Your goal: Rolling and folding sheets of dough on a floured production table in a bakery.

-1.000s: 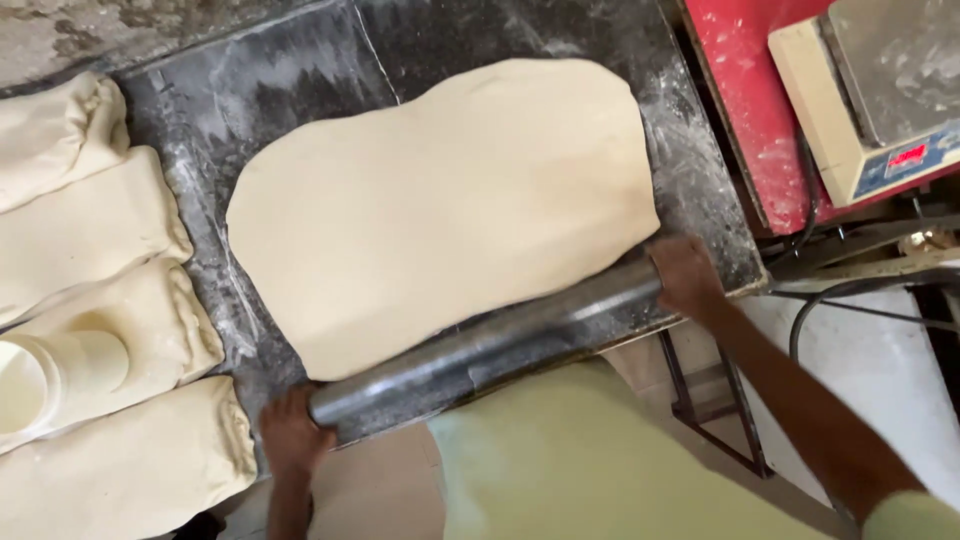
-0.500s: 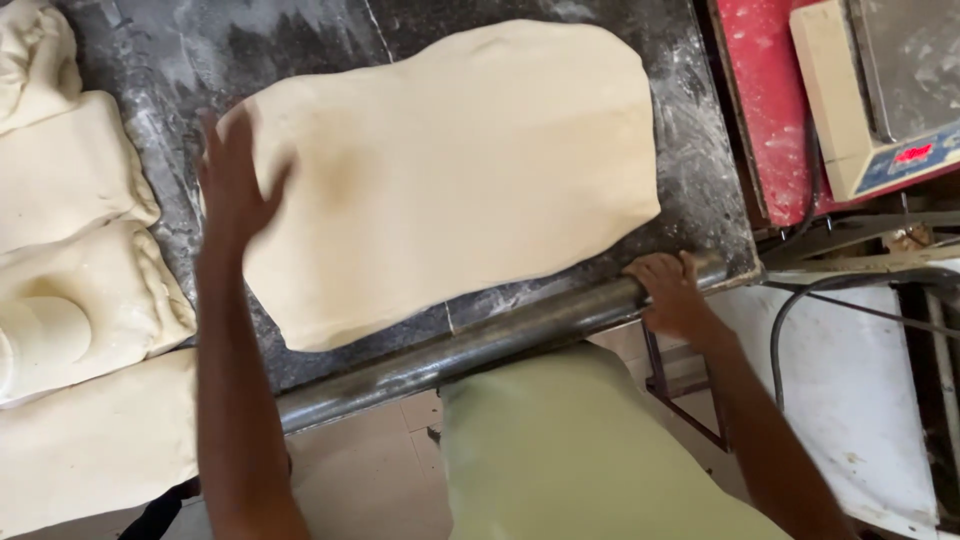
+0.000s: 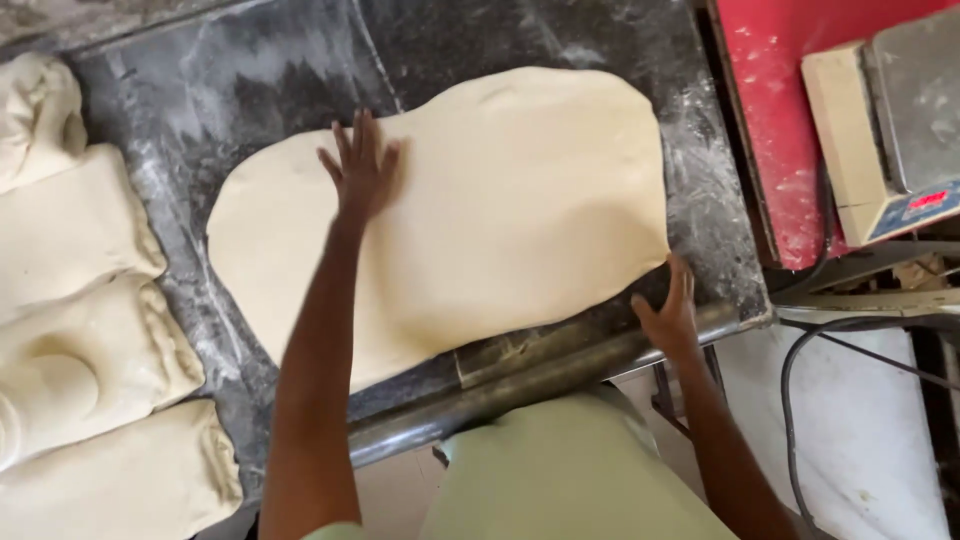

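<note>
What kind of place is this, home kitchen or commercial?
Probably a bakery or commercial kitchen. A large rolled dough sheet lies on a floured dark stone worktop, folded dough slabs are lined up beside it, a metal rolling pipe lies along the near edge, and a weighing scale sits alongside.

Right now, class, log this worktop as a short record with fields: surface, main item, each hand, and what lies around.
surface: dark floured worktop
main item: rolled dough sheet, flat
left hand: open, palm on the sheet
right hand: on the metal rolling pin at the near edge
left side: folded dough pieces in a row
right side: weighing scale on red stand
</note>
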